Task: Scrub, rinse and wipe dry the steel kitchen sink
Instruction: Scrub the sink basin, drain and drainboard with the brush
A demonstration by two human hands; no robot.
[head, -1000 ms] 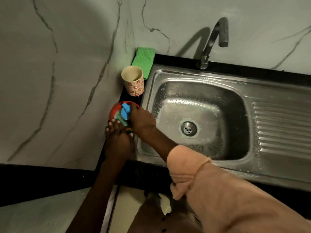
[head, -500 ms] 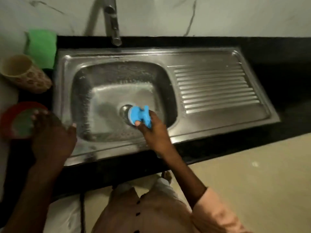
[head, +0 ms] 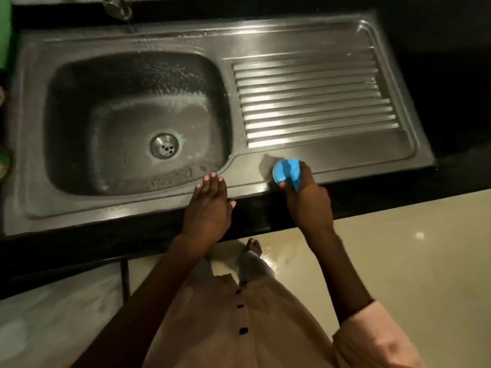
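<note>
My right hand (head: 308,200) gripped the light, stiff blue plastic scrubber (head: 287,173) by its ridge on the slippery steel sink (head: 332,166), my left hand (head: 208,208) lying flat, fingers straight.

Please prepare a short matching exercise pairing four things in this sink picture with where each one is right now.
Things:
1. blue scrubber
2. left hand
3. drain
4. tap

Places:
A. at the bottom of the basin
B. resting flat on the sink's front rim
C. above the sink's back edge
D. in the right hand, on the flat strip in front of the ribbed drainboard

Pairs: 1-D, 2-B, 3-A, 4-C
</note>
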